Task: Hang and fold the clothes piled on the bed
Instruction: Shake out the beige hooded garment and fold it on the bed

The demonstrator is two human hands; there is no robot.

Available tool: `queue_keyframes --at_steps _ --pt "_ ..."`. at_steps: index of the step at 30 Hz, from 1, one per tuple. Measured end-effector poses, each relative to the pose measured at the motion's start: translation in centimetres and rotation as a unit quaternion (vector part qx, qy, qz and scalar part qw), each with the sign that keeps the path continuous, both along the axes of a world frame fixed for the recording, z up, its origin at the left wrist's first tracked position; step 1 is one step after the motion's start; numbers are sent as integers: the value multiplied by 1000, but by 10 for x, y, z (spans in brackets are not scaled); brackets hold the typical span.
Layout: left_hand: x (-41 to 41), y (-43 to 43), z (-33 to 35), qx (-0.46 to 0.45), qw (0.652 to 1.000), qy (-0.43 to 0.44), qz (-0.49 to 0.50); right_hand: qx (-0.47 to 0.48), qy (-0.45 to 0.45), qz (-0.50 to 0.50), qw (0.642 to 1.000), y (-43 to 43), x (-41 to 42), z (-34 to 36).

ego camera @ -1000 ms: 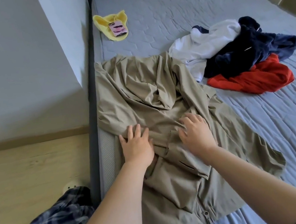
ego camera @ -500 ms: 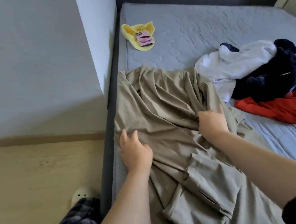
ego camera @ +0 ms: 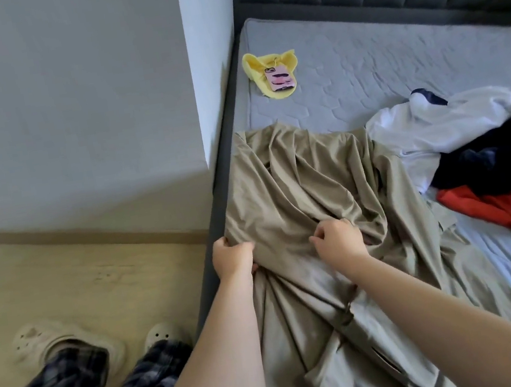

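Observation:
A large khaki garment lies spread and wrinkled along the left side of the bed. My left hand grips its left edge at the bed's rim, fingers curled into the cloth. My right hand pinches a bunched fold near the garment's middle. A pile of clothes sits to the right: a white piece, a dark navy one and a red one.
A yellow cloth with a pink phone on it lies near the head of the bed. A grey wall corner stands close to the bed's left side. My feet in pale clogs stand on the wooden floor.
Both hands went from lying flat on the khaki garment to gripping it, the left shifting to its left edge. The view swung right and up toward the headboard.

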State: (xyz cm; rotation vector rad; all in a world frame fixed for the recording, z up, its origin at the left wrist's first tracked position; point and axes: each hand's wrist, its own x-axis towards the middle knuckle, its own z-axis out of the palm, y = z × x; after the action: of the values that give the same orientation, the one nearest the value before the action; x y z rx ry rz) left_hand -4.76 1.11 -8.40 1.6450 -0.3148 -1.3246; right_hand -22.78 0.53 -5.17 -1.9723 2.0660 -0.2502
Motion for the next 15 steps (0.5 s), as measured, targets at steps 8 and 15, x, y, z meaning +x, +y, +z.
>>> queue_keyframes --at_steps 8,15 --pt "-37 35 18 -55 947 15 -317 69 -46 -57 995 4 -39 -2" --pt "-20 44 6 -14 915 -358 -182 -68 -178 -213 958 6 -54 0"
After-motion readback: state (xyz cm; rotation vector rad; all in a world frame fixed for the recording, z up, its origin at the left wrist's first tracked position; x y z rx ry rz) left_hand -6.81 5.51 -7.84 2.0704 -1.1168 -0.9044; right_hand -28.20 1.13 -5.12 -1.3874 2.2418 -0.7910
